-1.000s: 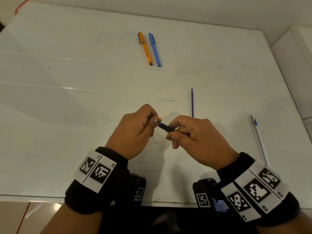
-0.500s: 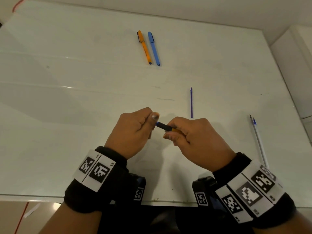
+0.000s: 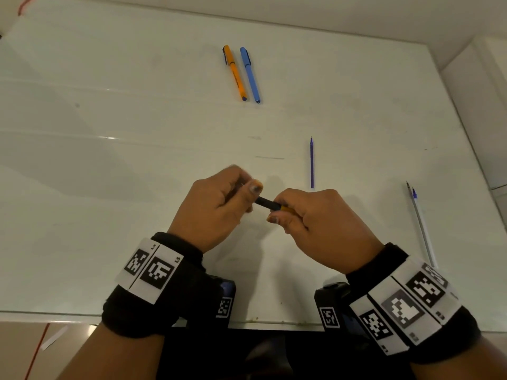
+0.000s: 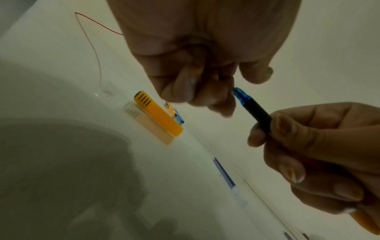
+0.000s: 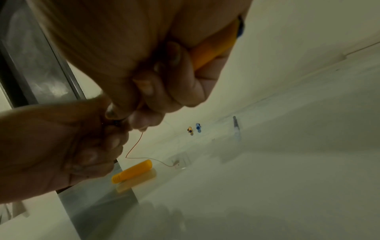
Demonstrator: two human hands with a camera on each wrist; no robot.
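Note:
My right hand (image 3: 277, 212) grips an orange pen (image 3: 267, 202) with a black grip section and a blue tip, pointing it left. The orange barrel (image 5: 216, 47) runs through that fist. My left hand (image 3: 249, 198) is curled at the pen's tip, its thumb and fingertips closing on the blue end (image 4: 239, 95). Both hands hover just above the white table (image 3: 109, 187) near its front edge. An orange cap (image 4: 158, 113) lies on the table under the left hand, hidden in the head view.
A purple refill (image 3: 311, 163) lies just beyond the hands. A capped orange pen (image 3: 234, 72) and a blue pen (image 3: 250, 75) lie side by side at the back. Two clear pens (image 3: 419, 223) lie at the right. A thin red thread (image 4: 92, 48) trails across the far left.
Both hands have drifted slightly away from me with the pen. The left hand is now blurred as its fingers move at the tip. The right hand's grip is unchanged.

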